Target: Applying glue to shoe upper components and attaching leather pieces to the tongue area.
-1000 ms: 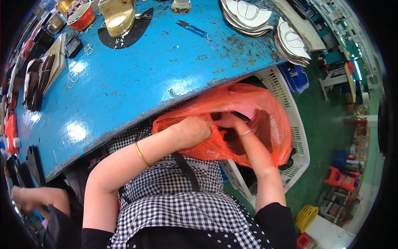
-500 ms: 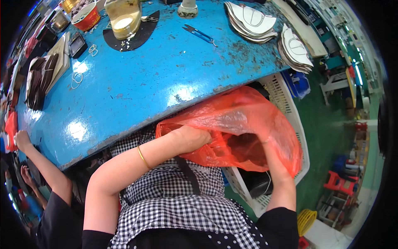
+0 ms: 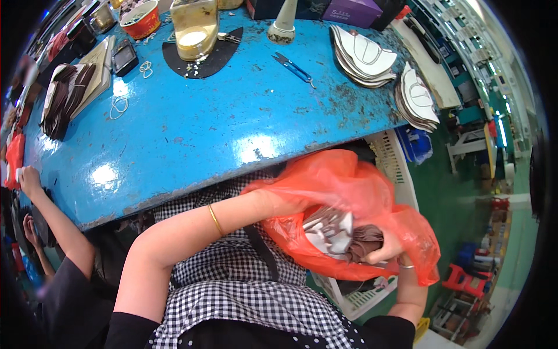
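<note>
A thin red plastic bag hangs over the table's near edge, its mouth facing me. My left hand holds the left side of that mouth, with its fingertips covered by the red film. Inside the bag lie several grey-white cut pieces and a stack of brown pieces. My right hand reaches into the bag from the right and is closed round the brown stack, thumb on the near side. Its other fingers are hidden.
A white plastic basket stands under the bag. On the blue table are thread snips, white cut-piece stacks, a brown stack and a glue container. Another person's arm is at the left.
The bag's mouth has opened wider and the pieces inside now show. My right hand has moved lower and closed on the brown stack. The view has shifted slightly.
</note>
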The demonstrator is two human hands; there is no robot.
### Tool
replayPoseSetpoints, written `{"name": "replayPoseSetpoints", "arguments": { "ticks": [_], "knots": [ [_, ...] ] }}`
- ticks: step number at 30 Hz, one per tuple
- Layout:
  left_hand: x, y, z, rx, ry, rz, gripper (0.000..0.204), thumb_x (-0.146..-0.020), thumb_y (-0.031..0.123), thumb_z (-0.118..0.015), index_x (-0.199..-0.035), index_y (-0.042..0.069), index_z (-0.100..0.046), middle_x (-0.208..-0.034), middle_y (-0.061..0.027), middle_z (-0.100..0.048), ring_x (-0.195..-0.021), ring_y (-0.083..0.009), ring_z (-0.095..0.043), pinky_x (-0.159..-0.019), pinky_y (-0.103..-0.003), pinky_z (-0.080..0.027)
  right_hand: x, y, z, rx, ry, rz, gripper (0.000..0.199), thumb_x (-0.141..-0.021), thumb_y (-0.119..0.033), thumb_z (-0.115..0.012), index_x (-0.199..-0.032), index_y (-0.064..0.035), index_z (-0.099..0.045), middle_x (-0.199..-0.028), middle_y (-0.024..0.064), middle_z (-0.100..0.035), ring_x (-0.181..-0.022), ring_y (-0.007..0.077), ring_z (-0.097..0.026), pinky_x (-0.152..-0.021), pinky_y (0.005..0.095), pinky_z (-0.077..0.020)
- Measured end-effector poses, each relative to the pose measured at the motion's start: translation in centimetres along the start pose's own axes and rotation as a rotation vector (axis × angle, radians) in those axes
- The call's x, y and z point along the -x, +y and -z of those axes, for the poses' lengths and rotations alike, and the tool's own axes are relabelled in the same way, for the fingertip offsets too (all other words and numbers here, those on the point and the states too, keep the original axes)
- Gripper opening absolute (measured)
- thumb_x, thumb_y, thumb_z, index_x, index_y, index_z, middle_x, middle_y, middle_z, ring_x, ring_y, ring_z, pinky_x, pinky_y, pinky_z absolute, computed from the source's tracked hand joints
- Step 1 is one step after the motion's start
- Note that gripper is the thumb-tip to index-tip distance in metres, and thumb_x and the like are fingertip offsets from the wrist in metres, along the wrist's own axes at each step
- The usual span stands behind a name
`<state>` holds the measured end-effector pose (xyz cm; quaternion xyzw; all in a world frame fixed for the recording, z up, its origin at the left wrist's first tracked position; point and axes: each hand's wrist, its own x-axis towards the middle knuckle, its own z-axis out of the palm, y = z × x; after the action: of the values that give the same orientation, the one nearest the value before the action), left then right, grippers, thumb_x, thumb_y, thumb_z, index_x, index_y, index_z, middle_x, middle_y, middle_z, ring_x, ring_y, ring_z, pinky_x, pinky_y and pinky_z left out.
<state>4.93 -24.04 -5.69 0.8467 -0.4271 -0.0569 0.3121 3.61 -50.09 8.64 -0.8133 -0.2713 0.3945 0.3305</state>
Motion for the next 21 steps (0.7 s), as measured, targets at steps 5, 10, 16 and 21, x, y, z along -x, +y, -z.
{"name": "replayPoseSetpoints", "arguments": {
  "ticks": [5,10,16,21],
  "knots": [
    [0.3,-0.6,-1.3,-0.426,-0.209,-0.026,0.04,-0.097,0.023,-0.055,-0.134,0.007,-0.058,-0.136,-0.0142,-0.059,-0.127,-0.0284,-0.055,-0.111,-0.042,-0.039,0.9,3.5,-1.6,-0.313,0.4,0.042,0.071,-0.062,-0.009,-0.075,-0.131,0.0024,-0.059,-0.121,0.0109,-0.067,-0.112,0.0195,-0.065,-0.1,0.0307,-0.0489],
    [0.0,-0.8,-3.7,-0.75,-0.393,-0.072,0.04,-0.096,0.022,-0.055,-0.133,0.008,-0.058,-0.135,-0.0134,-0.059,-0.127,-0.0293,-0.055,-0.113,-0.044,-0.036,-0.5,9.9,-4.3,-0.729,1.409,0.299,0.082,-0.076,-0.027,-0.058,-0.152,-0.0023,-0.036,-0.138,0.0132,-0.056,-0.123,0.0223,-0.058,-0.101,0.0312,-0.0495],
    [-0.2,-0.8,-9.4,-0.527,-0.285,0.021,0.038,-0.088,0.015,-0.056,-0.125,0.004,-0.058,-0.122,-0.0149,-0.061,-0.122,-0.0341,-0.054,-0.11,-0.051,-0.036,-2.7,12.1,-5.1,-0.655,1.808,0.12,0.079,-0.08,-0.037,-0.059,-0.148,-0.0008,-0.039,-0.138,0.0177,-0.056,-0.129,0.032,-0.054,-0.111,0.0426,-0.045],
    [3.2,3.7,4.6,0.235,-0.205,-0.149,0.064,-0.081,-0.006,-0.058,-0.144,-0.001,-0.046,-0.132,-0.0241,-0.056,-0.123,-0.0388,-0.055,-0.107,-0.047,-0.043,-0.7,9.4,-5.4,-0.863,1.429,0.165,0.082,-0.08,-0.038,-0.063,-0.148,0.0005,-0.038,-0.139,0.0175,-0.055,-0.128,0.0303,-0.055,-0.11,0.0415,-0.0457]
  ]
}}
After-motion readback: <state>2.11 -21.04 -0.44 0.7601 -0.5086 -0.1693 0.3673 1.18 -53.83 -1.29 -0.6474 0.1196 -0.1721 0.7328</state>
